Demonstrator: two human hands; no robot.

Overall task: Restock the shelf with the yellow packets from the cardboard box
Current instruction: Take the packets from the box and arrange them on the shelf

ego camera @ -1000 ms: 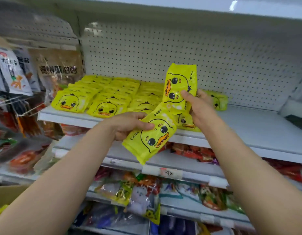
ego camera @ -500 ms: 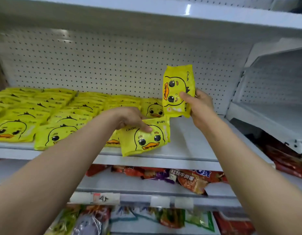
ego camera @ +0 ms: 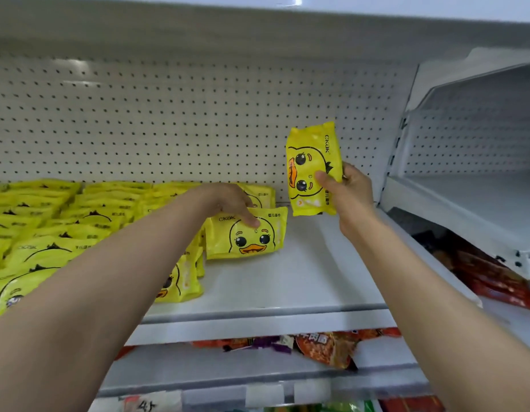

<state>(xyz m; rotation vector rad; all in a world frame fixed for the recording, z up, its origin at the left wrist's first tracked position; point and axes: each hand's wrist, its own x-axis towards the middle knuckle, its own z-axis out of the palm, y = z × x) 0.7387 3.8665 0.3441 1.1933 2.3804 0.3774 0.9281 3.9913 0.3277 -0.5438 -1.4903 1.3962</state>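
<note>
The left hand (ego camera: 231, 203) reaches over the white metal shelf (ego camera: 302, 281) and holds a flat yellow plastic packet with a duck face (ego camera: 246, 233), its fingers curled over the packet's top edge and the thumb pressed on the front. This packet stands on its long edge on the shelf, tilted back a little, at the right end of the rows of yellow duck packets (ego camera: 49, 221) that fill the left part of the shelf. Another packet just like it (ego camera: 259, 194) stands right behind it. The right hand (ego camera: 350, 191) holds up a second yellow duck packet (ego camera: 313, 168), turned on its side, with the thumb on the front and the fingers behind. This packet is in the air, above the shelf and close to the white back wall with small holes (ego camera: 198, 123). To the right of the rows the shelf is bare from the front edge to the back wall, up to the white side post (ego camera: 391, 162). Under the shelf lie red and orange snack bags (ego camera: 326, 346) on a lower shelf. To the right stands another white shelf unit (ego camera: 472, 188), with dark red bags (ego camera: 489, 278) below it.
</note>
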